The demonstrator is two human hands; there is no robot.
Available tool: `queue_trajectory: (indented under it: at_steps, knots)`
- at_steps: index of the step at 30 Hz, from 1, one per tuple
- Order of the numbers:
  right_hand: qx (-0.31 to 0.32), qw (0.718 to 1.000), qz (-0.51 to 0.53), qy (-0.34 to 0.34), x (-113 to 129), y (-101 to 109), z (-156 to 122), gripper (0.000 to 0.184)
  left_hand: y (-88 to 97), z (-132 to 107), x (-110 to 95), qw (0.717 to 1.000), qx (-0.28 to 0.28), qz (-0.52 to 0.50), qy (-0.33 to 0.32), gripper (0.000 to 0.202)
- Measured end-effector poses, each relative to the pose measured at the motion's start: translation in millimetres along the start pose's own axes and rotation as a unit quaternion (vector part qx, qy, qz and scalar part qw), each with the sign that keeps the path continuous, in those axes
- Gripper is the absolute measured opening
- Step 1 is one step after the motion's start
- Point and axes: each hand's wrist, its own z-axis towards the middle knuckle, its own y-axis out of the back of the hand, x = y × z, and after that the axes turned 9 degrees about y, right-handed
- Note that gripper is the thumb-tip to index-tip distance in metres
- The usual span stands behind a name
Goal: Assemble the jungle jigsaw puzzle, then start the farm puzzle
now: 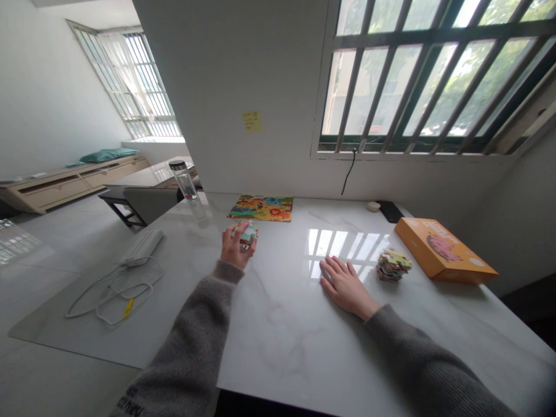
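Left hand (234,246) is up at the centre-left of the table (278,347), wrapped around a stack of puzzle pieces (248,234). Right hand (345,284) lies flat on the table to its right. Just right of that hand sits a pile of pieces (392,265), with the box (443,249) beyond it. Behind the left hand, a puzzle board (262,208) lies by the wall, with a bottle (185,180) to its left. At the far left is what may be an adapter (143,246), its cable (113,295) looped in front.

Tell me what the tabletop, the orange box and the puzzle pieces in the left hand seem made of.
Tabletop: polished marble or a marble-look slab, with grey veins and mirrored window bars.
Orange box: probably printed cardboard with a faint sheen, flat lid and crisp edges.
Puzzle pieces in the left hand: likely printed card in thin stacked layers, but too small to be sure.
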Motion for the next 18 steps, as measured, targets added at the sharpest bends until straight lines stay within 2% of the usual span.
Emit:
queue_trajectory:
  at_steps: [2, 4, 6, 8, 10, 12, 15, 18]
  knots:
    - [-0.011, 1.000, 0.013, 0.000, 0.7, 2.0, 0.0, 0.054, -8.6, -14.9, -26.7, 0.997, 0.042, -0.036, -0.046, 0.050]
    - [-0.045, 0.998, 0.038, 0.014, 3.5, 5.7, -0.1, 0.055, -20.2, -33.8, -52.0, 0.987, 0.119, -0.084, -0.071, 0.050]
    - [-0.097, 0.991, 0.073, 0.051, 8.9, 10.7, 0.0, 0.059, -31.5, -51.7, -71.3, 0.966, 0.196, -0.157, -0.059, 0.052]
    - [-0.145, 0.979, 0.109, 0.096, 16.1, 15.3, 0.4, 0.066, -39.4, -64.1, -83.5, 0.939, 0.264, -0.222, -0.019, 0.051]
    - [-0.176, 0.966, 0.135, 0.132, 23.5, 18.1, 1.0, 0.072, -43.1, -69.8, -90.0, 0.896, 0.335, -0.290, 0.038, 0.049]
    - [-0.194, 0.956, 0.155, 0.155, 29.6, 18.8, 1.8, 0.069, -43.8, -71.2, -93.6, 0.835, 0.402, -0.365, 0.092, 0.049]
    - [-0.217, 0.941, 0.199, 0.166, 36.0, 17.7, 3.2, 0.050, -44.1, -72.6, -97.2, 0.751, 0.469, -0.442, 0.145, 0.056]
    - [-0.227, 0.925, 0.278, 0.122, 39.8, 17.0, 5.5, 0.034, -48.3, -76.4, -98.0, 0.708, 0.500, -0.460, 0.195, 0.066]
